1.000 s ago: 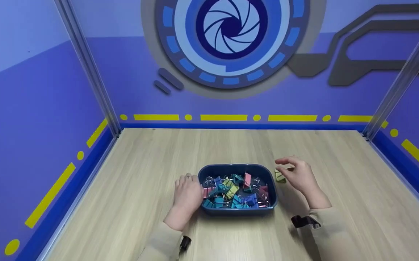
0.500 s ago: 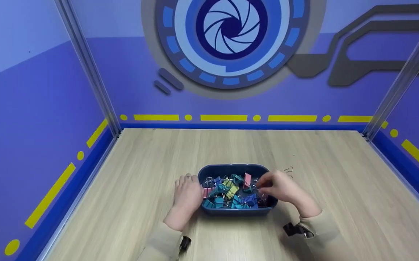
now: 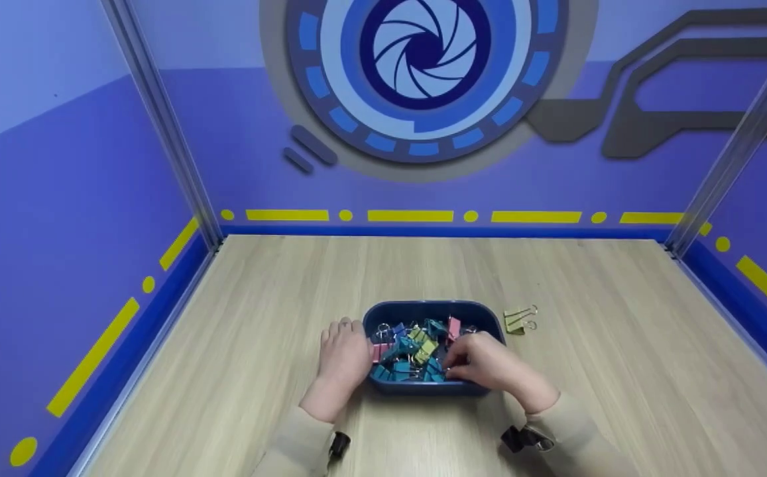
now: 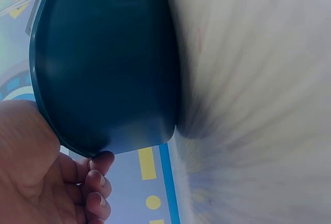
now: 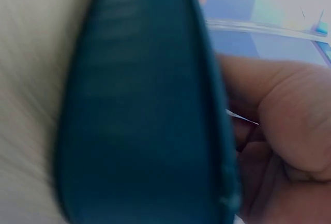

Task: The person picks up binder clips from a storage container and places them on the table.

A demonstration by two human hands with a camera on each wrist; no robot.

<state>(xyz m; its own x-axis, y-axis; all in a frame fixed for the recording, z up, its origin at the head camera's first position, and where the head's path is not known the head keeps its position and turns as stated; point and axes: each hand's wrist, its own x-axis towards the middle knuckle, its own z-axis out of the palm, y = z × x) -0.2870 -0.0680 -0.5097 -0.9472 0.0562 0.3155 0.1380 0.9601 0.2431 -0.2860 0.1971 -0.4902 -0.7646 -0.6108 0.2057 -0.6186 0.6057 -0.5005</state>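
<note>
Dark-blue, smooth-walled, rounded rectangular tub, upright, lower centre of the head view. Contents: metal binder clips in teal, yellow, pink and blue, jumbled, angles mixed. Outside: single yellow metal binder clip, lying just right of the tub.

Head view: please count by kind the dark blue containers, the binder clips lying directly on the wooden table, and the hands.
Dark blue plastic container: 1
Yellow metal binder clip on the wooden table: 1
Hands, left hand and right hand: 2
Total: 4

Head: forward, down; wrist views: close, sharing bin.
</note>
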